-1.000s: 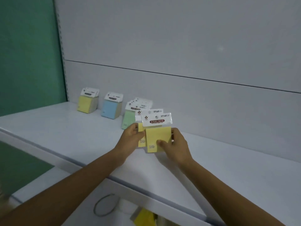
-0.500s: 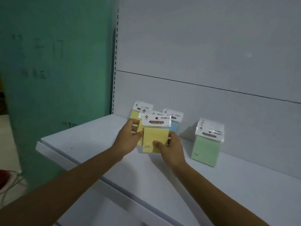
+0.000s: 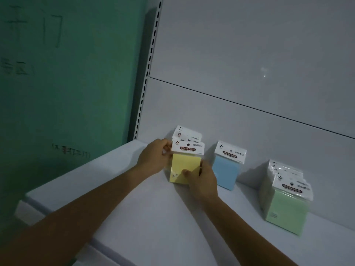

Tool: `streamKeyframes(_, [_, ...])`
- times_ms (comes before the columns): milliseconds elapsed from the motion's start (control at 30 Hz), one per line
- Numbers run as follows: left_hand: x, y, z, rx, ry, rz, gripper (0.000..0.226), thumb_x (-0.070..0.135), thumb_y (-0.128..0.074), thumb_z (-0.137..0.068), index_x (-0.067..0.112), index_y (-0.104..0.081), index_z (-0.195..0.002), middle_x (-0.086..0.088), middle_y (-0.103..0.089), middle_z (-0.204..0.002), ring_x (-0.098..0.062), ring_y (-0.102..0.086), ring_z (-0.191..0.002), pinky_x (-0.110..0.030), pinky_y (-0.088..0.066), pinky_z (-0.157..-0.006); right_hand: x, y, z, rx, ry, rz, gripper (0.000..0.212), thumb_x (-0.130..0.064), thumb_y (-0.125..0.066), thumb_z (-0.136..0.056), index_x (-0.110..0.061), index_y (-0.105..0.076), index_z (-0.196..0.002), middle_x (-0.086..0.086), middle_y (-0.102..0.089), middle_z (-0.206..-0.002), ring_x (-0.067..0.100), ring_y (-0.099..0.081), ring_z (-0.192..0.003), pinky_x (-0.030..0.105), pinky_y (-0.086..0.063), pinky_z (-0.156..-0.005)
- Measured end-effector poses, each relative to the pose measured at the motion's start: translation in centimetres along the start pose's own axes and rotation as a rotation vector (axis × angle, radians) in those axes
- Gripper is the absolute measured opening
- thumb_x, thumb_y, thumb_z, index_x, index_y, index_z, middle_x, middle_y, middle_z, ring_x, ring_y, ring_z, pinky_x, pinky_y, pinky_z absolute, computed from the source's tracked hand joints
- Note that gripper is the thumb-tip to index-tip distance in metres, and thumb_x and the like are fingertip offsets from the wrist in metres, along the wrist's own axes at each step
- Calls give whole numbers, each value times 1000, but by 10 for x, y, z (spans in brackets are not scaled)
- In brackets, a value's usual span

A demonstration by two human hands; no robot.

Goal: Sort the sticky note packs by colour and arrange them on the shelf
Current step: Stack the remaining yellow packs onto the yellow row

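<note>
Dim, bluish, soft picture; faint glare spot on back panel (image 3: 264, 72).

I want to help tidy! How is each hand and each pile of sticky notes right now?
left hand: gripping the yellow packs' headers
right hand: gripping the front pack's lower corner
yellow packs: upright, held
blue pack: upright, untouched
green packs: upright row, untouched

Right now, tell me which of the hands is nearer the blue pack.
Right. The right hand sits just beside the blue pack; the left hand is beyond the yellow pack.
</note>
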State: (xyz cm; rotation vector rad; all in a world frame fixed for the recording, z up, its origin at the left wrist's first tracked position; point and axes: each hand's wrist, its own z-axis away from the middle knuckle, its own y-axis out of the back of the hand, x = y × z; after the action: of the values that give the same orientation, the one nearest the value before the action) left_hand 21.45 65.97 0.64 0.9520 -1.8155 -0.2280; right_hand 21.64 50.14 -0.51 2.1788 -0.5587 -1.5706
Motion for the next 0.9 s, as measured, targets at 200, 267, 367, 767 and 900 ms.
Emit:
streamKeyframes(200, [-22, -15, -13, -7, 51, 150, 19, 21, -56, -91, 15, -59, -109, -2, -63, -100, -11, -54, -75, -28, -48, -69, 8, -13, -15, 52, 117, 112, 36, -44, -65, -81, -23, -51, -106, -3, -57, -98, 16, -55, -90, 30, -45, -69])
streamKeyframes(267, [-25, -18, -15, -7, 53, 181, 19, 23, -56, -91, 15, -59, -108, 2, -61, -94, -11, -56, -76, -26, -48, -68, 13, -15, -16, 54, 98, 138, 33, -49, -64, -81, -27, -48, -99, -8, -55, -89, 14, -54, -84, 26, -39, -60])
streamKeyframes(367, [-27, -19, -16, 5, 42, 188, 18, 24, -56, -91, 16, -59, -107, 6, -58, -90, -10, -56, -75, -23, -46, -66, 14, -13, -17, 12, 105, 162, 34, -51, -63, -81, -28, -42, -94, -16, -47, -76, 11, -52, -76, 22, -34, -54])
streamKeyframes(767, [-34, -18, -13, 35, 169, 395, 26, -12, -59, -79, 12, -63, -89, -13, -66, -100, -34, -62, -100, -45, -51, -90, 7, -17, -2, 313, 800, 331, 14, -37, -48, -90, -24, -45, -94, -2, -58, -82, 14, -51, -59, 22, -34, -43])
streamKeyframes(900, [-34, -17, -16, 40, 130, 311, 28, -3, -63, -79, 11, -55, -102, -2, -65, -93, -24, -63, -88, -34, -53, -75, 12, -14, -1, 229, 528, 143, 21, -41, -53, -91, -24, -41, -87, -9, -49, -73, 11, -46, -61, 23, -33, -50])
